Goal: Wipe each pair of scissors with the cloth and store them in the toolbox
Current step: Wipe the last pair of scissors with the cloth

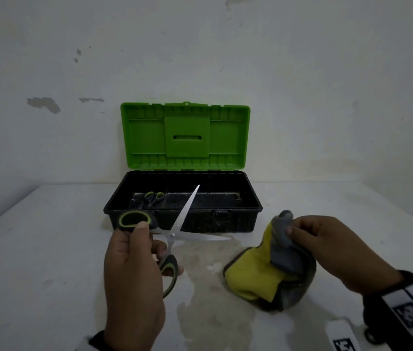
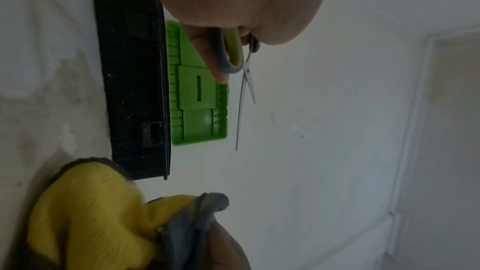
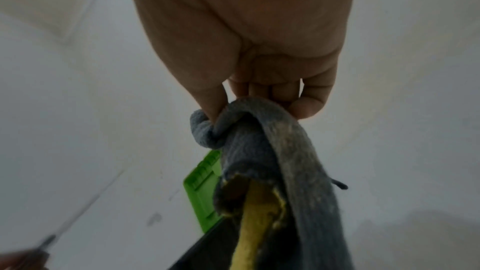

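Note:
My left hand (image 1: 137,252) grips large scissors (image 1: 175,233) by their grey and green handles (image 2: 232,50), blades spread wide apart in front of the toolbox. To the right, my right hand (image 1: 309,239) pinches a yellow and grey cloth (image 1: 263,274) by its upper grey fold (image 3: 249,130); the lower part of the cloth rests on the table. The black toolbox (image 1: 256,206) stands open with its green lid (image 1: 185,135) upright against the wall. A smaller pair of scissors (image 1: 153,197) lies inside it at the left.
The white table (image 1: 36,262) carries stains in front of the toolbox. A white wall (image 1: 327,97) rises just behind the box. A white tag with a black marker (image 1: 342,338) lies at the table's near right edge.

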